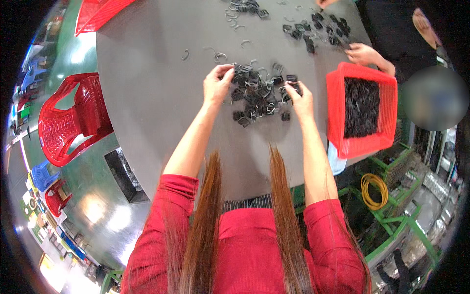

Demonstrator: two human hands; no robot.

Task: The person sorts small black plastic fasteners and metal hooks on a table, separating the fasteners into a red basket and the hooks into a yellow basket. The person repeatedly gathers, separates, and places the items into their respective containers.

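A pile of small black pieces (254, 90), mixed with thin pale curved pieces, lies on the grey table between my hands. My left hand (217, 85) is at the pile's left edge. Its thumb and fingers are pinched together, and whatever is between them is too small to make out. On the pile's right side, my right hand (302, 100) grips a small black square piece (292, 78) between thumb and fingers. A few black pieces (286, 116) lie just below that hand. Several pale curved pieces (220, 56) are scattered beyond my left hand.
A red basket (333, 105) full of black pieces stands at the table's right edge. Another person's hand (362, 54) is beyond it, near a second pile (316, 29). A third pile (247, 7) lies farther off. A red chair (73, 115) stands left of the grey table (147, 98).
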